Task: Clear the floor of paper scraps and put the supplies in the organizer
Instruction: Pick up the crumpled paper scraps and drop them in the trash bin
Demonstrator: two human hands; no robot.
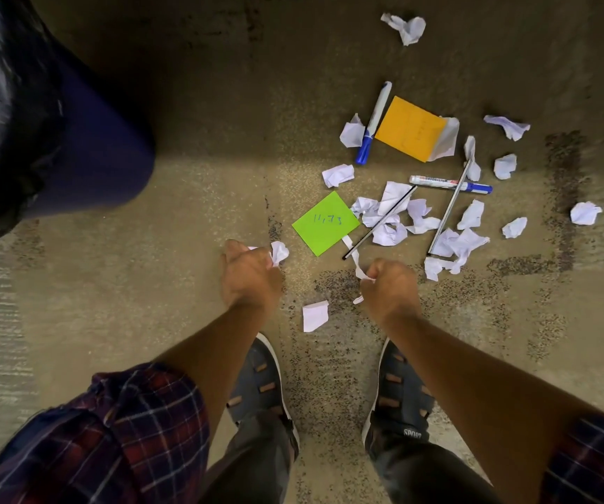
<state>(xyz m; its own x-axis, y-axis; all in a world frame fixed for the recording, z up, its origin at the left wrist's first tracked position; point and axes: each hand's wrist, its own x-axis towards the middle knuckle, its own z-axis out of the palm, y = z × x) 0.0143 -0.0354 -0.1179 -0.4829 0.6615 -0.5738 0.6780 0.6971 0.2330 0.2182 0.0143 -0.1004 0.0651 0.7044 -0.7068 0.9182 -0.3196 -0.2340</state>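
Bending over both shoes [260,387], gathering litter: left hand [251,276] fisting a crumpled scrap [279,252], right hand [389,285] pinching a paper strip [355,260]; leaving 2 markers [373,121] among scraps [389,220] mid-floor, bin [85,140] waiting.

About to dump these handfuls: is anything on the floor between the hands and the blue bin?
Nothing visible does. The left hand and right hand hold paper scraps, and the floor toward the blue bin on the left looks bare.
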